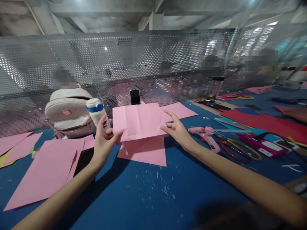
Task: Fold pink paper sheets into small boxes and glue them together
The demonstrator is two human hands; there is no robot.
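Note:
A creased pink paper sheet [139,123] is held up above the blue table [144,195]. My left hand [103,140] pinches its lower left corner between thumb and fingers. My right hand [176,129] pinches its right edge, with the other fingers spread. Another pink sheet [144,152] lies flat on the table just under the held one.
Pink sheets [45,169] lie at the left over a dark tablet. A white backpack [68,111], a bottle [97,111] and an upright phone [135,96] stand behind. A pink glue gun [207,135], scissors [240,148] and red paper [268,123] lie right. A perforated metal screen [120,60] runs across the back.

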